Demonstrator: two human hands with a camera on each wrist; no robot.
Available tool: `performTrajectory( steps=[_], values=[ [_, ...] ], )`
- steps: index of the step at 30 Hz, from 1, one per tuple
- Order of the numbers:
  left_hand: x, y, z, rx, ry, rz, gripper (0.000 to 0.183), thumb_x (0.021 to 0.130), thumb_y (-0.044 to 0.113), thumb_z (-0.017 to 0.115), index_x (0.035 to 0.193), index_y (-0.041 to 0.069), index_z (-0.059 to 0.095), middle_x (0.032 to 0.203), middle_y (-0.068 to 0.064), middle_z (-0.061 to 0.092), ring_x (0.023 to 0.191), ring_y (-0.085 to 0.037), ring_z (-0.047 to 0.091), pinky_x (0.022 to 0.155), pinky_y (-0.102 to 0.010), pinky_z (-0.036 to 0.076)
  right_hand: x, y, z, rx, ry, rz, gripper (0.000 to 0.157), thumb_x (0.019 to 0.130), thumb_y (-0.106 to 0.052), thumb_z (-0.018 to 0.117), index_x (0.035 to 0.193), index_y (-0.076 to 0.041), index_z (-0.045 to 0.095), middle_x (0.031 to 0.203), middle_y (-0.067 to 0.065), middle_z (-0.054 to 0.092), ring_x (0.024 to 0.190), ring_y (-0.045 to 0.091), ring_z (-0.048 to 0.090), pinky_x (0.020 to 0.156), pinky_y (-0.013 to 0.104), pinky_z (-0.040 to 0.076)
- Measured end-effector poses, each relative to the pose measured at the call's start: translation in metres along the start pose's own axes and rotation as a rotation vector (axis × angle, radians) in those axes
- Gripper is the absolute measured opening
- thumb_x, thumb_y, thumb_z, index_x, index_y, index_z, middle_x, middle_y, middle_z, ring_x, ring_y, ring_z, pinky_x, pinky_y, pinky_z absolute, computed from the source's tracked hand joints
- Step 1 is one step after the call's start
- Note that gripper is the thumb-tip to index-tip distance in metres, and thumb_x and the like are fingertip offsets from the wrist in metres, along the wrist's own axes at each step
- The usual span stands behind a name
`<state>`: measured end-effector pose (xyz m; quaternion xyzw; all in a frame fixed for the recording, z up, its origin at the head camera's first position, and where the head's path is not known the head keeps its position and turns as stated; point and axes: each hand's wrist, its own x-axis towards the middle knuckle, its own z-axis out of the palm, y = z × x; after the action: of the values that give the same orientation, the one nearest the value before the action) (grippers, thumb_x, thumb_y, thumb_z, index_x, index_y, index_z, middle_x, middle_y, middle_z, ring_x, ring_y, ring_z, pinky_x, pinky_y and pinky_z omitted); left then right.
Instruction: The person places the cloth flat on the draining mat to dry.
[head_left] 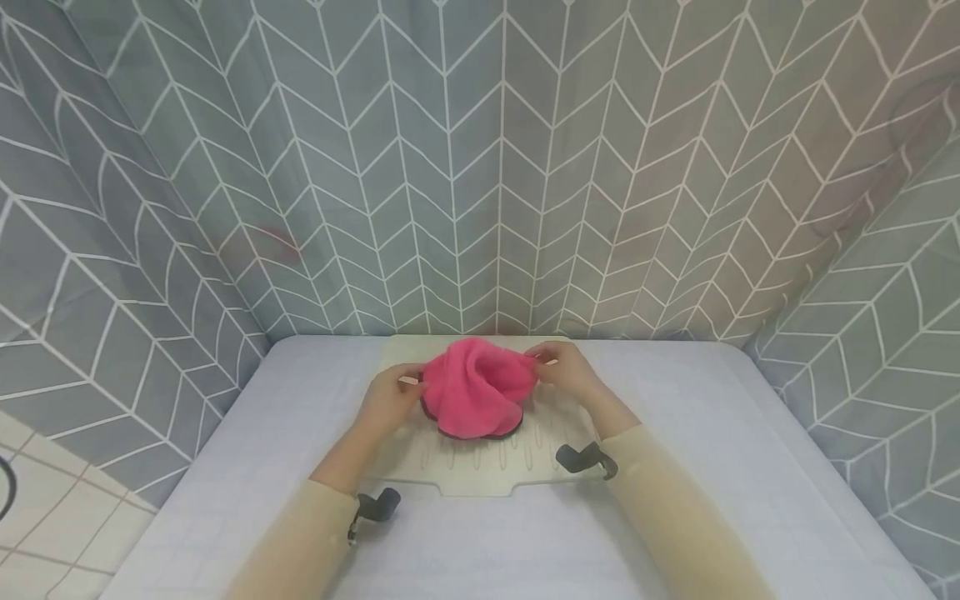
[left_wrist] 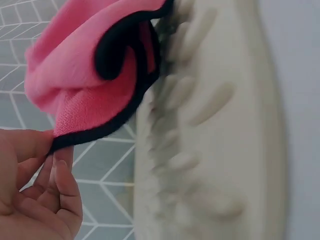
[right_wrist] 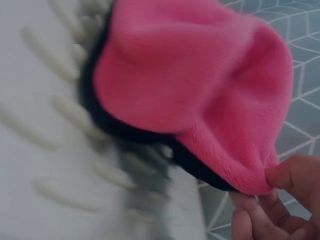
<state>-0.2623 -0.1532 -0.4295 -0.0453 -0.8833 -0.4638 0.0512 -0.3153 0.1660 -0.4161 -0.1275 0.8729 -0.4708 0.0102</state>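
A pink cloth point(head_left: 480, 387) with a dark edge binding hangs bunched between both hands over a cream ridged board point(head_left: 476, 479). At its left side, my left hand point(head_left: 390, 400) pinches the bound edge between thumb and fingers; the left wrist view shows the cloth point(left_wrist: 95, 95) drooping in folds from that grip. My right hand point(head_left: 573, 371) pinches the opposite side, and in the right wrist view its thumb and fingertips hold a corner of the cloth point(right_wrist: 200, 90). The lower edge of the cloth sags close over the board's raised ridges.
The board lies on a table with a pale cover point(head_left: 480, 550). Grey curtains point(head_left: 472, 167) with a white chevron pattern stand behind the table and at both sides. White floor tiles point(head_left: 45, 500) show at the lower left. Each wrist carries a small dark camera mount point(head_left: 378, 506).
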Motion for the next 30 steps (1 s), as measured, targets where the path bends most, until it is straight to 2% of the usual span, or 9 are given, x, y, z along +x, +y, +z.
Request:
performTrajectory(
  steps=[4,8,13,18,23,25,27,30],
  values=[
    [0.003,0.002,-0.012,0.016,0.005,0.06,0.036,0.096,0.01,0.065,0.132,0.006,0.064,0.119,-0.016,0.065,0.099,-0.031,0.068,0.069,-0.03,0.057,0.003,-0.006,-0.016,-0.038,0.003,-0.055,0.027,0.094,-0.004,0.063,0.12,-0.003,0.07,0.115,0.017,0.069,0.099,0.031,0.069,0.082,0.041,0.057],
    [0.006,0.002,-0.022,0.047,0.008,0.099,0.036,0.098,0.008,0.062,0.134,0.006,0.062,0.125,-0.017,0.062,0.106,-0.034,0.064,0.075,-0.036,0.06,0.01,-0.01,-0.024,-0.092,0.015,-0.131,0.025,0.096,-0.002,0.062,0.119,0.0,0.07,0.12,0.019,0.067,0.105,0.037,0.067,0.089,0.047,0.057],
    [0.007,0.0,-0.029,0.146,0.039,0.159,0.034,0.098,0.006,0.06,0.132,0.007,0.064,0.128,-0.017,0.062,0.107,-0.035,0.063,0.084,-0.046,0.057,0.023,-0.014,-0.021,-0.173,0.049,-0.184,0.023,0.097,-0.003,0.062,0.118,-0.002,0.071,0.12,0.018,0.068,0.116,0.038,0.063,0.098,0.05,0.052],
    [0.012,-0.007,-0.032,0.238,0.068,0.193,0.033,0.099,0.004,0.058,0.131,0.007,0.064,0.129,-0.016,0.062,0.106,-0.033,0.063,0.087,-0.047,0.055,0.04,-0.016,-0.014,-0.245,0.061,-0.222,0.023,0.098,-0.005,0.061,0.119,-0.003,0.07,0.122,0.018,0.067,0.12,0.037,0.06,0.103,0.049,0.047],
    [0.014,-0.011,-0.032,0.263,0.103,0.235,0.033,0.097,0.003,0.059,0.13,0.004,0.065,0.126,-0.017,0.063,0.105,-0.034,0.064,0.089,-0.048,0.054,0.055,-0.024,-0.01,-0.248,0.11,-0.263,0.023,0.1,-0.004,0.056,0.118,-0.003,0.07,0.121,0.018,0.066,0.12,0.036,0.059,0.105,0.049,0.046],
    [0.014,-0.013,-0.032,0.282,0.109,0.222,0.033,0.098,0.004,0.059,0.131,0.004,0.064,0.126,-0.016,0.063,0.105,-0.033,0.064,0.089,-0.048,0.054,0.06,-0.028,-0.008,-0.249,0.131,-0.269,0.024,0.099,-0.004,0.055,0.117,-0.003,0.071,0.121,0.018,0.066,0.12,0.036,0.058,0.104,0.051,0.045],
    [0.014,-0.015,-0.034,0.319,0.102,0.177,0.034,0.099,0.006,0.056,0.132,0.003,0.063,0.127,-0.017,0.062,0.109,-0.035,0.062,0.093,-0.05,0.052,0.062,-0.027,-0.004,-0.248,0.126,-0.243,0.025,0.098,-0.004,0.056,0.119,-0.002,0.071,0.122,0.02,0.065,0.119,0.037,0.058,0.103,0.052,0.046],
    [0.009,-0.02,-0.038,0.383,0.047,0.042,0.037,0.1,0.011,0.053,0.135,0.0,0.06,0.133,-0.022,0.058,0.123,-0.04,0.056,0.102,-0.054,0.047,0.059,-0.018,0.001,-0.304,0.071,-0.182,0.028,0.098,-0.004,0.058,0.124,0.001,0.068,0.127,0.022,0.062,0.12,0.039,0.057,0.103,0.052,0.046]
  ],
)
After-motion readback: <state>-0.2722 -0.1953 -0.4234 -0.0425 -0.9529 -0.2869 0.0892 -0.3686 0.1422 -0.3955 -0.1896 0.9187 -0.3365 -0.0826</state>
